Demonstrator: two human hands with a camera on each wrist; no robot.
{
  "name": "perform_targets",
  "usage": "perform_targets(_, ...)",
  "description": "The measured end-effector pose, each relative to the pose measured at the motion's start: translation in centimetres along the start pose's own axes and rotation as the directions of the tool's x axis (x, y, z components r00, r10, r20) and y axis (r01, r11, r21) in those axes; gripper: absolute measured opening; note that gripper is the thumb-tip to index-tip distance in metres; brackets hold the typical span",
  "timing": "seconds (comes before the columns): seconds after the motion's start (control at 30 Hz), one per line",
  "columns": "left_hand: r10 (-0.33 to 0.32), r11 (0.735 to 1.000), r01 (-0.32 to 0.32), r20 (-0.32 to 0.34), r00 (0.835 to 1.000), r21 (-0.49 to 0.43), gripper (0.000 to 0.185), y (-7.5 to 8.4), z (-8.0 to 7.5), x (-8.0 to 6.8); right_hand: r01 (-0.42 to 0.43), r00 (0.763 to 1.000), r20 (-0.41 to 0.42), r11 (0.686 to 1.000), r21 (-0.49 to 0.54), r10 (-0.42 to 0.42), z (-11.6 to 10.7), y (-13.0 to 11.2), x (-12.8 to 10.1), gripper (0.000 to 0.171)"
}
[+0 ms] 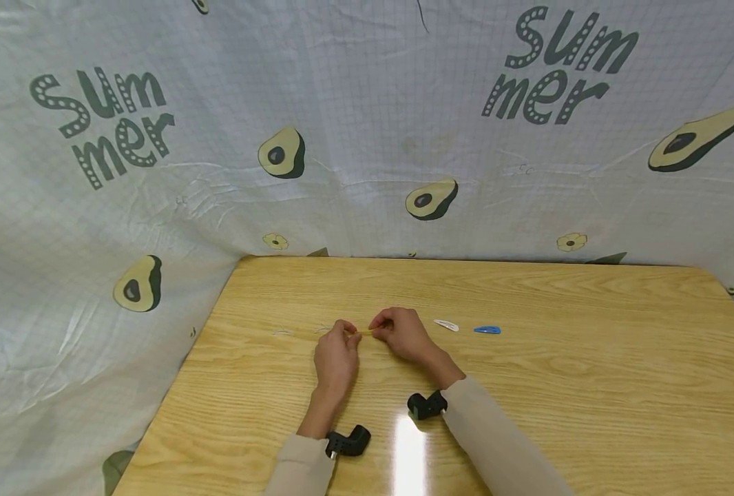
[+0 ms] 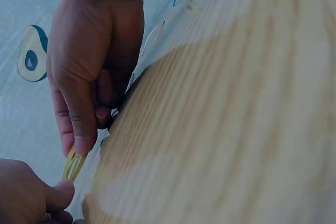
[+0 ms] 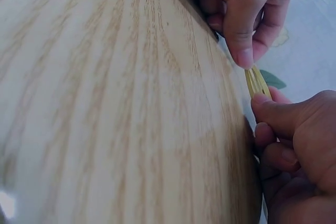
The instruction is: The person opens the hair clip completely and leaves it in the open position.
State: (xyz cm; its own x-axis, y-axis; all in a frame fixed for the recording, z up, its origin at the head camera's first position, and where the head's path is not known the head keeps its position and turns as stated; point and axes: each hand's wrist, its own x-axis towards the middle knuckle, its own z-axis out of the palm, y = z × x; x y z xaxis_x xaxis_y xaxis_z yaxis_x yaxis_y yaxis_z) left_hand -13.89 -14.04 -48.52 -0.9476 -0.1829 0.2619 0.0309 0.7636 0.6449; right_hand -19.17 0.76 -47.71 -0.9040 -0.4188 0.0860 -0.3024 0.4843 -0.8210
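Observation:
A yellow snap hair clip (image 1: 365, 333) spans the short gap between both hands over the wooden table (image 1: 590, 399). My left hand (image 1: 336, 362) pinches one end of it between thumb and fingers. At the opposite end, my right hand (image 1: 404, 336) pinches it the same way. Close up in the right wrist view, the clip (image 3: 257, 82) shows slots along its length, and the fingertips cover both of its tips. Just right of my right hand lies a white snap hair clip (image 1: 446, 324), with a blue one (image 1: 487, 330) beyond it.
Thin, pale small items (image 1: 281, 333) lie on the table left of my left hand. A white curtain (image 1: 354, 103) printed with avocados and lettering hangs along the table's back and left edges. Black wrist cameras (image 1: 348, 441) sit at both cuffs.

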Motion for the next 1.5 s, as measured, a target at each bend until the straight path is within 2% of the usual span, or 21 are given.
perform_targets(0.17, 0.015, 0.999, -0.015, -0.001, 1.000, -0.048, 0.009, 0.1, -0.2, -0.1, -0.015, 1.000, -0.005, 0.999, 0.037, 0.015, -0.2, 0.0, -0.2, 0.004)
perform_targets(0.33, 0.029, 0.990, -0.033, -0.031, 0.999, -0.136, 0.008, 0.2, -0.4, -0.2, -0.038, 0.999, -0.015, 0.997, 0.063, 0.039, -0.5, 0.0, -0.5, 0.005)
perform_targets(0.47, 0.046, 0.976, -0.054, -0.045, 0.998, -0.209, 0.007, 0.5, -0.5, -0.2, -0.049, 0.998, -0.031, 0.994, 0.102, 0.052, -0.9, -0.3, -1.0, 0.005)
perform_targets(0.57, 0.033, 0.964, -0.040, -0.031, 0.999, -0.264, 0.006, 0.9, -0.6, -0.4, -0.059, 0.997, -0.042, 0.991, 0.121, 0.064, -1.3, -0.5, -1.5, 0.007)
perform_targets(0.83, 0.040, 0.929, -0.041, -0.011, 0.999, -0.368, 0.006, 2.1, -0.7, -1.7, -0.042, 0.998, -0.049, 0.992, 0.119, 0.048, -2.1, -0.3, -3.4, 0.007)
perform_targets(1.07, 0.031, 0.913, -0.007, 0.053, 0.998, -0.408, 0.007, 2.8, -0.2, -3.7, -0.031, 0.999, -0.007, 0.981, 0.193, 0.033, -2.6, -0.1, -6.2, 0.007)
perform_targets(1.23, 0.039, 0.889, 0.005, 0.087, 0.995, -0.458, 0.007, 3.3, 0.2, -5.1, -0.018, 0.998, -0.060, 0.970, 0.243, 0.034, -2.6, 0.3, -8.3, 0.009)
perform_targets(1.5, 0.056, 0.846, 0.044, 0.170, 0.984, -0.532, 0.007, 4.0, 0.7, -6.6, -0.077, 0.987, -0.113, 0.961, 0.266, 0.111, -2.8, 0.9, -10.9, 0.012)
